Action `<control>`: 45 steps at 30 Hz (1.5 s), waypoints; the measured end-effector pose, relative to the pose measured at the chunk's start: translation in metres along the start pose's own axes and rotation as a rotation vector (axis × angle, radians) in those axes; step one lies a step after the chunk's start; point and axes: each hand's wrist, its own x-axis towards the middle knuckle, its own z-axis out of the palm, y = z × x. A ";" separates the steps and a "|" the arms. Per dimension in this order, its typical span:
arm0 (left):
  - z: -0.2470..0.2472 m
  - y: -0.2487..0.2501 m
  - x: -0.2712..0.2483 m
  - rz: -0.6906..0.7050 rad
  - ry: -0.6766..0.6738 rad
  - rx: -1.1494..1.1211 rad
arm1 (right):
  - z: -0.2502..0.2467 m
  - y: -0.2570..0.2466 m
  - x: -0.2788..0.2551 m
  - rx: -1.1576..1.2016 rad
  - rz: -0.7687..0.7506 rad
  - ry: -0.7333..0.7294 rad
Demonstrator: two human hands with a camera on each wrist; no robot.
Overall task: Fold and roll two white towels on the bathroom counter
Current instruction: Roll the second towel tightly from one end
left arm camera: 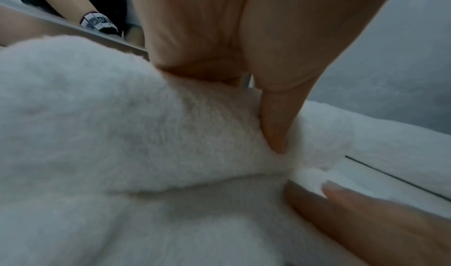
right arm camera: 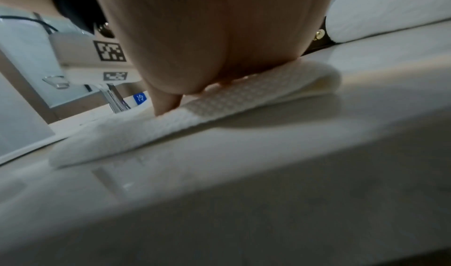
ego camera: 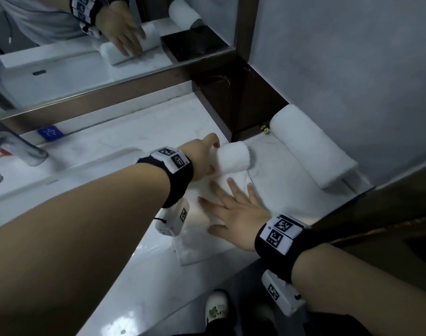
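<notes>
Head view: we have one rolled towel (ego camera: 311, 146) lying finished on the desk (ego camera: 124, 263) against the right wall. The second towel (ego camera: 231, 170) lies in front of us, its far end rolled, its near end flat. Our left hand (ego camera: 204, 156) curls round the left end of the roll, fingers clamped on it. Our right hand (ego camera: 233, 212) lies flat on the unrolled strip, fingers spread and straight, holding nothing. The hands are close but apart. A faucet (ego camera: 15, 146) stands at left, with a mirror (ego camera: 61, 57) behind it. We judge the step in hand to be rolling the second towel; the next move calls for an even pull toward us, with the strip kept taut so the ends stay flush.

Left wrist view: fingers (left arm camera: 275, 127) press into the fluffy roll. The rolled part fills most of the frame.

Right wrist view: the palm bears down on the flat towel, which shows a woven checker band. The finished towel sits far right.

Writing: a small blue label (ego camera: 50, 133) by the faucet bears a white mark we cannot read. The wristbands carry black-and-white square codes, no legible words.
</notes>
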 end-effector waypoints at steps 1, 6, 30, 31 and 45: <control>-0.002 0.003 0.001 -0.013 0.006 -0.001 | 0.002 0.002 -0.003 -0.006 0.005 -0.004; -0.008 0.011 0.000 -0.051 -0.004 0.160 | 0.016 -0.002 -0.005 -0.024 0.044 0.010; 0.024 0.023 -0.040 0.075 0.020 0.142 | 0.021 -0.013 -0.023 0.000 0.069 0.063; 0.024 0.024 -0.041 0.065 0.026 0.118 | 0.022 -0.014 -0.025 -0.001 0.068 0.051; 0.053 0.046 -0.058 0.041 0.182 0.402 | 0.012 -0.014 -0.056 0.238 -0.056 0.138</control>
